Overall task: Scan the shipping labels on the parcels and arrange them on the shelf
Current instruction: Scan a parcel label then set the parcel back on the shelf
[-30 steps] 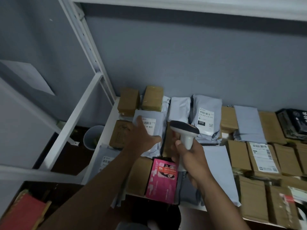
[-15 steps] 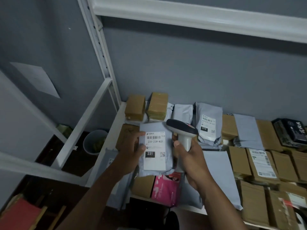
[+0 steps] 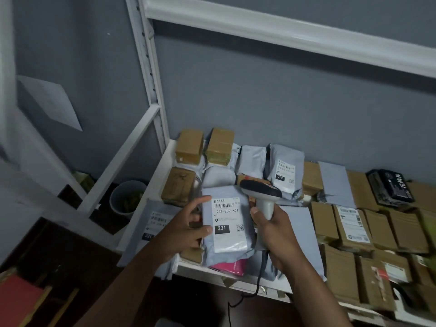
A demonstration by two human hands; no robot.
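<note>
My left hand grips a grey poly mailer parcel by its left edge and holds it up above the shelf, label facing me; the label reads 231-239-K01. My right hand grips the handle of a white and black barcode scanner, whose head sits just above the parcel's top right corner. A cable hangs down from the scanner. The white shelf below carries several grey mailers and brown boxes.
A pink box lies under the held parcel at the shelf's front. Another labelled grey mailer overhangs the shelf's left end. A white upright and upper shelf beam frame the bay. A bin stands on the floor at left.
My left hand picked the grey mailer off the pile and raised it, label towards me. The scanner stayed close beside it. The view tilted slightly upward.
</note>
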